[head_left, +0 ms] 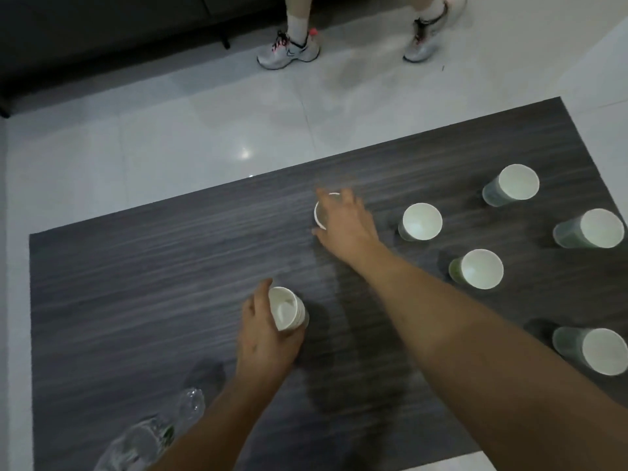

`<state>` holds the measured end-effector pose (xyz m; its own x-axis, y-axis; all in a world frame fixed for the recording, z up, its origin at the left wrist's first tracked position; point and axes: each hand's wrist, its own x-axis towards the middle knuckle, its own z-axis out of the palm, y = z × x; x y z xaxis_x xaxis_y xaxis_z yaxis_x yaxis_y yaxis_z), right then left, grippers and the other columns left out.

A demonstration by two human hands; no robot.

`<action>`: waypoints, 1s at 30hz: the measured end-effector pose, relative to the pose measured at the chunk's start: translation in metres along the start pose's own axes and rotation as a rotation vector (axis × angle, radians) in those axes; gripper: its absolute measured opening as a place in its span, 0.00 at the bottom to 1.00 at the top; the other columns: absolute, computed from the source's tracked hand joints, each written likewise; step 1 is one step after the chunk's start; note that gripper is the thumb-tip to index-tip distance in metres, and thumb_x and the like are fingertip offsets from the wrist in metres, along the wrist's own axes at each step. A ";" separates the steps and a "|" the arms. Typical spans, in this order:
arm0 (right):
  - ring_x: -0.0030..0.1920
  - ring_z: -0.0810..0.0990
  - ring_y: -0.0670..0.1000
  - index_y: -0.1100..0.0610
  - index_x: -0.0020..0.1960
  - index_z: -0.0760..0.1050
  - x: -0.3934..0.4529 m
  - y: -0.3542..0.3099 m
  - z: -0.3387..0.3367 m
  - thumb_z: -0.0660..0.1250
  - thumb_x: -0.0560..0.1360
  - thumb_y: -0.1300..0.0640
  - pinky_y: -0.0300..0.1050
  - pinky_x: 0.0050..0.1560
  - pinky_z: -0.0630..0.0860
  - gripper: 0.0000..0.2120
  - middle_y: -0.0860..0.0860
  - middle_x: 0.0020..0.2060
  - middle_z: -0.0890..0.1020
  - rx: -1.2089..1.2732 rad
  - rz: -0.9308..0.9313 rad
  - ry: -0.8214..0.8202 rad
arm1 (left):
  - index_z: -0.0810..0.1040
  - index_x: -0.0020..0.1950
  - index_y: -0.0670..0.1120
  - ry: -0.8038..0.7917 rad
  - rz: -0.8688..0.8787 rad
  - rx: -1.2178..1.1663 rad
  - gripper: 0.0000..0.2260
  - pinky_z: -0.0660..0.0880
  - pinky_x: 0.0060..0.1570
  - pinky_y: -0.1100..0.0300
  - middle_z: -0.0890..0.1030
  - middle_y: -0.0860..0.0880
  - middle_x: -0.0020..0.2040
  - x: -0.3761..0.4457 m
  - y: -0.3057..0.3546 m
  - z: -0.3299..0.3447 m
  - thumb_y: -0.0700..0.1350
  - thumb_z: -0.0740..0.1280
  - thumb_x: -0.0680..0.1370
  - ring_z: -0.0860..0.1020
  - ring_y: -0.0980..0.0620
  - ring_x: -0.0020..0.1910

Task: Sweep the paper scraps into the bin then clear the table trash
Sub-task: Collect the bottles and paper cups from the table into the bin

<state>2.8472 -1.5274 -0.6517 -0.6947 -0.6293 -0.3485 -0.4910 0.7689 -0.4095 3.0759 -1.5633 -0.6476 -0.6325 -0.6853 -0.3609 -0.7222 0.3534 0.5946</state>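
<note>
Here, over a dark wood-grain table on pale tiles, the left hand grips stacked cups, the right hand another cup.

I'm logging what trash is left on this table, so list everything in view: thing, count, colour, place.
table: one, dark grey woodgrain, fills the lower frame
loose paper cups: five, white inside and greenish outside, upright on the table's right part
stacked cups: one small nested stack, white, near middle, in the left hand
single cup: one, white, mid-table under the right hand
plastic bottle: one, clear, lying at bottom left
sneakers: two, grey, on the white floor beyond
left hand: grips the stack
right hand: closing around the single cup
</note>
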 end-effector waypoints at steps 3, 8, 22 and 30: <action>0.62 0.72 0.62 0.45 0.80 0.56 -0.019 0.014 -0.001 0.72 0.74 0.54 0.56 0.59 0.74 0.40 0.61 0.65 0.68 -0.024 0.037 0.088 | 0.57 0.73 0.57 -0.004 0.029 -0.010 0.42 0.70 0.53 0.57 0.67 0.50 0.67 0.007 0.008 0.004 0.53 0.77 0.66 0.70 0.54 0.57; 0.54 0.74 0.63 0.46 0.79 0.59 -0.052 0.073 -0.029 0.71 0.67 0.48 0.57 0.54 0.74 0.43 0.63 0.57 0.74 -0.111 0.342 0.574 | 0.58 0.73 0.57 -0.042 0.098 -0.054 0.41 0.69 0.52 0.58 0.64 0.57 0.61 0.014 0.032 0.021 0.50 0.77 0.66 0.69 0.57 0.54; 0.56 0.75 0.62 0.43 0.78 0.58 -0.137 0.155 -0.047 0.70 0.71 0.48 0.57 0.56 0.73 0.39 0.60 0.61 0.72 -0.021 0.638 0.417 | 0.61 0.72 0.56 -0.162 0.230 0.096 0.40 0.69 0.50 0.57 0.69 0.51 0.63 -0.006 0.087 0.065 0.50 0.78 0.65 0.71 0.53 0.52; 0.58 0.74 0.56 0.36 0.77 0.59 -0.168 0.179 -0.032 0.71 0.70 0.42 0.48 0.59 0.72 0.39 0.54 0.59 0.71 0.582 0.526 0.355 | 0.67 0.65 0.52 -0.253 0.427 0.373 0.34 0.70 0.42 0.56 0.80 0.50 0.52 -0.029 0.109 0.075 0.46 0.74 0.61 0.77 0.44 0.46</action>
<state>2.8593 -1.2804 -0.6399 -0.9271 -0.0600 -0.3701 0.2213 0.7092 -0.6693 2.9941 -1.4571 -0.6263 -0.9011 -0.2786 -0.3324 -0.4111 0.7930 0.4496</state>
